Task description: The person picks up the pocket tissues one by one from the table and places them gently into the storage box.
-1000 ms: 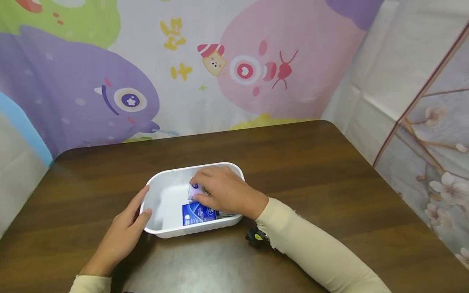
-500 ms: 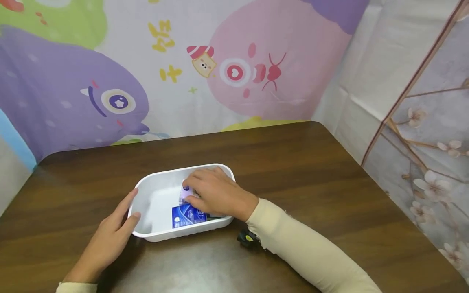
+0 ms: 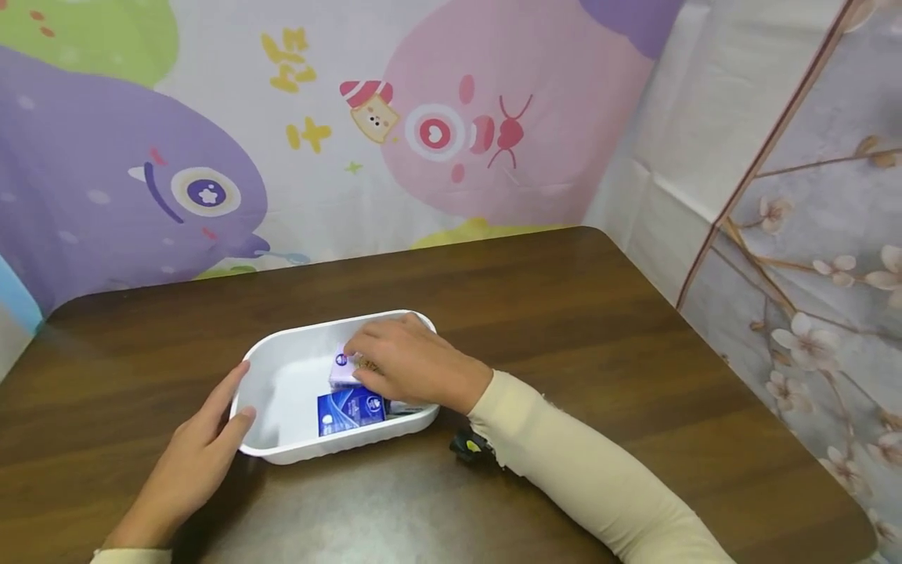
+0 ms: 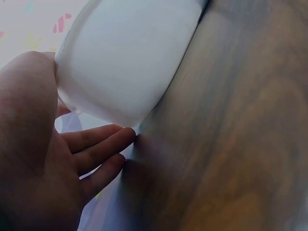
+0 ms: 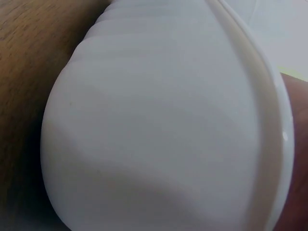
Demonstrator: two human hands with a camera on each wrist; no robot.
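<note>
A white plastic tray (image 3: 282, 384) with raised sides stands on the table. My left hand (image 3: 193, 454) holds its left end, thumb and index fingertip over the rim. In the left wrist view, the other fingers (image 4: 103, 147) lie against the tray's outer underside. Inside the tray, my right hand (image 3: 409, 364) grips a small lilac packet (image 3: 341, 368) with a round blue logo, its right part hidden under the fingers. Just in front lies a blue packet (image 3: 348, 411), like a pocket tissue pack. Right of that, a greyish item (image 3: 403, 407) is partly covered by the hand.
The dark wooden table (image 3: 564, 352) extends around the tray. A small black object (image 3: 468, 445) with a yellow-green mark sits by the right sleeve. Behind the table hangs a cartoon-printed cloth (image 3: 317, 157), and a flower-printed panel (image 3: 796, 313) stands on the right.
The head view has swung right, so everything shifts left in the picture. Both hands keep their places on and in the tray. Slightly more of the lilac packet shows.
</note>
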